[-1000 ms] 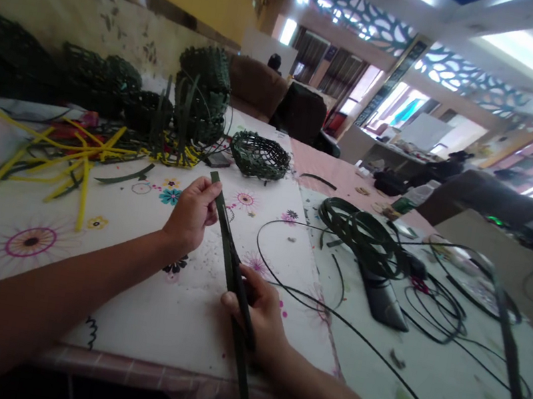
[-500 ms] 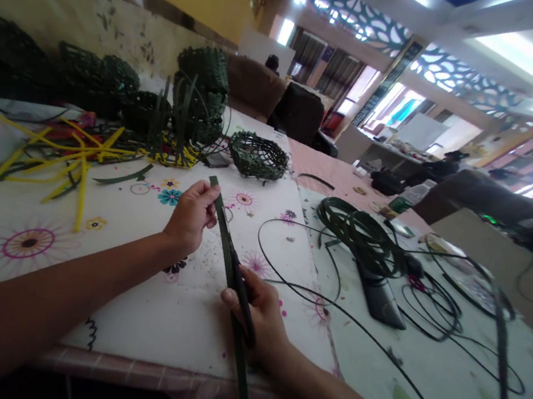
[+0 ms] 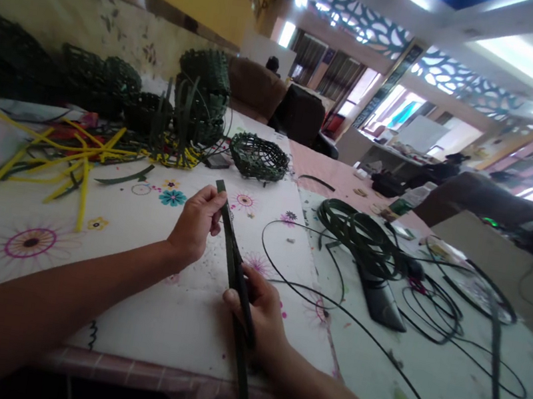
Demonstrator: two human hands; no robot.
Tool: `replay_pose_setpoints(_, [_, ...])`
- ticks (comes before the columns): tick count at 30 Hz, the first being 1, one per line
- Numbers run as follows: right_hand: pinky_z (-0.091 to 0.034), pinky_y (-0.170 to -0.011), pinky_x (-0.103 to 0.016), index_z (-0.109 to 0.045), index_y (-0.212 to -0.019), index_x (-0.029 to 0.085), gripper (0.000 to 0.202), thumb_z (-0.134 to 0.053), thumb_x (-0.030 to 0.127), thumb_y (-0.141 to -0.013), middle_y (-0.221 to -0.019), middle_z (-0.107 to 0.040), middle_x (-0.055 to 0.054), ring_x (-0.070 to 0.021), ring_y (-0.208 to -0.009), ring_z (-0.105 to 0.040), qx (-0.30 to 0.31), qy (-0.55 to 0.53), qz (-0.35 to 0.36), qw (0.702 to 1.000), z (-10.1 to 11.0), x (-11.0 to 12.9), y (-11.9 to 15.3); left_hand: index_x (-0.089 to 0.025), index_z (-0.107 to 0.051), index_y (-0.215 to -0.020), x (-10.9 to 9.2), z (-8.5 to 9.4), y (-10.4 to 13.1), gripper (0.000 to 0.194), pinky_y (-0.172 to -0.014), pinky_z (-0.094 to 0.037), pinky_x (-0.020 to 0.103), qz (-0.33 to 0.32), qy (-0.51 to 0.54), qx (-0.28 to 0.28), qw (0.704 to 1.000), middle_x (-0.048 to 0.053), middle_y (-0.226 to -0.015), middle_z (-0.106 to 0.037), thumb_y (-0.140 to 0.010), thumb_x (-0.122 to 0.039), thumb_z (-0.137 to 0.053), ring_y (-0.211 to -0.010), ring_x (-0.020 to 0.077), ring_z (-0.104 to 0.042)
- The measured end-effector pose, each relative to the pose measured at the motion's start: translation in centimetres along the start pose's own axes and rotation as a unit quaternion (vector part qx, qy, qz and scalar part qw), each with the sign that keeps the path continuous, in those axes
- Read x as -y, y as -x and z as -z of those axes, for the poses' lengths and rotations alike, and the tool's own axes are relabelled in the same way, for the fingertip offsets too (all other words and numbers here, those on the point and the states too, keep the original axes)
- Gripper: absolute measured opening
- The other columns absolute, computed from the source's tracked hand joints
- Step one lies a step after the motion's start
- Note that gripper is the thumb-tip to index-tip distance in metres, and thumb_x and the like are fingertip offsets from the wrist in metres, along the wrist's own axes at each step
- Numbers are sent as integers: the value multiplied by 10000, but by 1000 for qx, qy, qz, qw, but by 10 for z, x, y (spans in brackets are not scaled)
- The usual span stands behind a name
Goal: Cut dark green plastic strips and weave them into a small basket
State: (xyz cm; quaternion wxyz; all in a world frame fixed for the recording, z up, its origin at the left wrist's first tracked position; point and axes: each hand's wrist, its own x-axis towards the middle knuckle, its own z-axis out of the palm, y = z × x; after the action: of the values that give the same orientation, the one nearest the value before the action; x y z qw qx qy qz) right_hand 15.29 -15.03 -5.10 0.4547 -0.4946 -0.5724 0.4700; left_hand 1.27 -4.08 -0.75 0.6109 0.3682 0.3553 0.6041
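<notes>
Between my fingertips, my left hand (image 3: 195, 220) pinches a flat dark green strip (image 3: 230, 242) near its upper end. The strip slants down to the right, past the table's front edge. My right hand (image 3: 266, 315) is closed round black-handled scissors (image 3: 244, 300), whose blades lie along the strip and point up toward my left hand. Whether the blades are parted or closed on it I cannot tell. Ahead of my hands sits a round woven green basket (image 3: 259, 158), and left of it a taller stack of woven baskets (image 3: 202, 91).
Yellow strips (image 3: 85, 161) lie in a heap at the left. On the right are a coil of green strip (image 3: 359, 234), a dark flat device (image 3: 382, 302), thin black loops (image 3: 440, 315) and a bottle (image 3: 408, 200). Brown chairs (image 3: 256, 87) and people are farther back.
My left hand has shifted slightly right and down with the strip's upper end. My right hand and the scissors stay almost in place. The view has moved a little.
</notes>
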Motion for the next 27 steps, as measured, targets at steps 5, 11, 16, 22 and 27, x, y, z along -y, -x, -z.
replay_pose_setpoints(5, [-301,-536,-232,-616,-877,184,228,-689,383,-792,-650,-410,49,-107,-602,-363,17,25,24,999,1,7,-1,-197,-366,-654,1,1,-2,341,-369,-228,168,10,12,-2,1000,-74,-488,-350,-861,-241,-633,-387,56,-278])
replay_pose_setpoints(11, [-293,-552,-242,-621,-865,179,214,-679,378,-810,-652,-396,52,-106,-607,-346,30,48,31,998,2,7,0,-187,-393,-659,-7,7,-14,296,-362,-211,163,18,27,-7,999,-70,-474,-371,-898,-205,-568,-366,46,-262])
replay_pose_setpoints(16, [-314,-553,-241,-663,-1019,183,317,-722,372,-771,-651,-454,53,-110,-594,-391,4,51,10,999,0,0,1,-187,-402,-668,-12,4,-11,290,-380,-275,162,-10,20,-9,1000,-75,-485,-387,-900,-182,-576,-371,45,-281])
replay_pose_setpoints(22, [-313,-535,-232,-655,-1094,184,405,-741,381,-751,-657,-467,52,-106,-584,-386,-18,26,2,1000,-1,-7,2,-194,-417,-654,-7,-2,1,305,-384,-324,189,-39,2,11,999,-69,-492,-399,-899,-205,-597,-374,63,-318])
replay_pose_setpoints(27, [-297,-530,-223,-633,-991,182,291,-723,357,-776,-651,-413,62,-97,-587,-358,-2,7,23,1000,-1,-3,1,-192,-426,-649,-3,0,0,294,-377,-335,185,-33,10,17,999,-68,-485,-403,-900,-202,-578,-380,71,-354])
